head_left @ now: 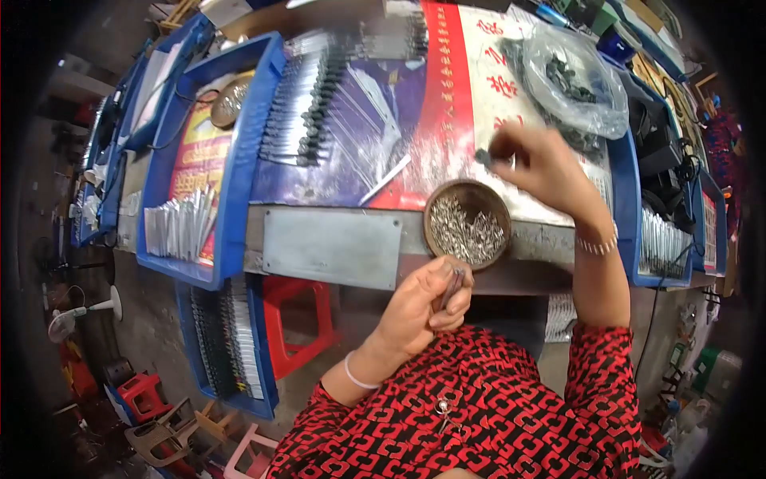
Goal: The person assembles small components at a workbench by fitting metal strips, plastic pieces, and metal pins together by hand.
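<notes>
Just in front of the table edge, my left hand [419,307] is closed on a narrow metal piece [453,286], mostly hidden by the fingers. My right hand [546,164] is raised over the table, slightly blurred, its thumb and fingers pinching a small dark piece [483,157]. Between the hands stands a round brown bowl [428,229] with many small shiny metal parts [471,233] in it. Beyond my right hand lies a clear plastic bag [610,108] with dark small pieces [570,80] inside.
Blue trays [233,188] with silvery strips stand at the left, another blue tray [630,199] at the right. Rows of slim metal pieces with dark ends [307,104] lie at the back left. A white strip [384,180] rests nearby. Below is a red stool [279,319].
</notes>
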A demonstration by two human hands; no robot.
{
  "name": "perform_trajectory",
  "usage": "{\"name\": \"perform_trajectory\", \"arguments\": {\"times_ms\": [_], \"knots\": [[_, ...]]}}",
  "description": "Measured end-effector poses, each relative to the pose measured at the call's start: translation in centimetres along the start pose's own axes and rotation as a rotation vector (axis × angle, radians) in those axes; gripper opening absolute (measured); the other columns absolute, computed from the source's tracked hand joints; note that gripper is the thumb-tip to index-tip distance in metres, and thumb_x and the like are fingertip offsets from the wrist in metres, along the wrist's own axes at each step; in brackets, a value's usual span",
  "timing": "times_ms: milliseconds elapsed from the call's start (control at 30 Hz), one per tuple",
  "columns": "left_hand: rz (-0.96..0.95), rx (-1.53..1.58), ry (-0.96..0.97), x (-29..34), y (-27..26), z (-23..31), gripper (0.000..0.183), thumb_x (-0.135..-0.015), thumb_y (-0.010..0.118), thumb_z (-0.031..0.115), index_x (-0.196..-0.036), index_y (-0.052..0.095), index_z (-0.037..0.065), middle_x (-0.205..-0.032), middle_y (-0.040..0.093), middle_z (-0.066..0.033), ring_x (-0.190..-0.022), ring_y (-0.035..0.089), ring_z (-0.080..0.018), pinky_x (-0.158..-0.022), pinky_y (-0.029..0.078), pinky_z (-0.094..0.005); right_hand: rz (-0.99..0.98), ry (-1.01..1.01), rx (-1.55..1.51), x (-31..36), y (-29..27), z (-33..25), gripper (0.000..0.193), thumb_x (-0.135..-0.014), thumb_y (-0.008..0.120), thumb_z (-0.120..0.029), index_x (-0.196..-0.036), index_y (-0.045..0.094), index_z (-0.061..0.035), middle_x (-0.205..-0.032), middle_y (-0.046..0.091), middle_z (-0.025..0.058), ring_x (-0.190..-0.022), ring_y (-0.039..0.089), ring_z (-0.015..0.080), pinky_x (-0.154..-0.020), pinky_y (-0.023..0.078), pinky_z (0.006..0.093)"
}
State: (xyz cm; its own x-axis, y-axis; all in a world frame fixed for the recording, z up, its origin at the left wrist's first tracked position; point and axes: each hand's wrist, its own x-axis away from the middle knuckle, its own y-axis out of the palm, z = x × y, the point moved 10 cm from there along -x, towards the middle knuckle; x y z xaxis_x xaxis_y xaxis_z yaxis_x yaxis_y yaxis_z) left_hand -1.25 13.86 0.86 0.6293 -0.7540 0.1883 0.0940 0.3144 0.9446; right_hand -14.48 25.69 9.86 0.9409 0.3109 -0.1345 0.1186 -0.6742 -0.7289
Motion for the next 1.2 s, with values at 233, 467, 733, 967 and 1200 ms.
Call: {"name": "perform_trajectory", "arguments": {"times_ms": [233,467,733,967,1200], "knots": [[0.028,-0.063,0.006,-0.9,-0.2,0.0,0.028,-0.097,0.044,0.029,-0.099,0.051,0.002,-0.065,0.045,-0.0009,-0.044,0.030,-0.0038,-0.041,0.025,-0.0174,-0.300,0.021,-0.420,5.3,4.0,-3.5,0.018,-0.074,0.066,-0.009,-0.088,0.060,0.0008,-0.071,0.061,0.0106,-0.062,0.057,0.0152,-0.060,0.046,0.0276],[0.064,-0.115,-0.027,-1.2,0.5,-0.5,0.026,-0.098,0.042,0.027,-0.099,0.051,0.003,-0.065,0.044,0.0000,-0.045,0.030,-0.0041,-0.042,0.025,-0.0181,-0.176,0.311,-0.823,7.0,4.6,-1.0,0.014,-0.088,0.060,-0.014,-0.090,0.061,-0.0007,-0.069,0.060,-0.0002,-0.058,0.051,0.0042,-0.050,0.040,0.0192],[0.070,-0.159,-0.050,-1.0,0.5,-1.5,0.030,-0.096,0.043,0.032,-0.100,0.052,0.004,-0.065,0.042,-0.0006,-0.046,0.029,-0.0047,-0.043,0.024,-0.0186,-0.133,0.254,-0.868,7.5,5.2,-2.2,0.015,-0.091,0.054,-0.017,-0.094,0.058,-0.0021,-0.069,0.054,-0.0021,-0.059,0.050,0.0031,-0.052,0.040,0.0186],[0.020,-0.128,-0.035,-0.4,1.2,-1.5,0.028,-0.096,0.043,0.031,-0.100,0.051,0.004,-0.065,0.043,-0.0005,-0.045,0.029,-0.0047,-0.042,0.024,-0.0185,-0.020,0.253,-0.884,7.6,5.0,-1.9,0.019,-0.093,0.052,-0.019,-0.090,0.058,-0.0007,-0.068,0.053,-0.0023,-0.055,0.047,0.0028,-0.049,0.039,0.0182],[0.103,-0.107,-0.056,-0.7,0.4,-1.0,0.026,-0.096,0.044,0.029,-0.098,0.052,0.005,-0.064,0.042,-0.0001,-0.044,0.029,-0.0049,-0.041,0.024,-0.0185,-0.013,0.300,-0.935,6.8,6.0,-0.9,0.021,-0.092,0.052,-0.021,-0.092,0.060,-0.0013,-0.072,0.056,-0.0019,-0.054,0.049,0.0029,-0.047,0.040,0.0165]]}}
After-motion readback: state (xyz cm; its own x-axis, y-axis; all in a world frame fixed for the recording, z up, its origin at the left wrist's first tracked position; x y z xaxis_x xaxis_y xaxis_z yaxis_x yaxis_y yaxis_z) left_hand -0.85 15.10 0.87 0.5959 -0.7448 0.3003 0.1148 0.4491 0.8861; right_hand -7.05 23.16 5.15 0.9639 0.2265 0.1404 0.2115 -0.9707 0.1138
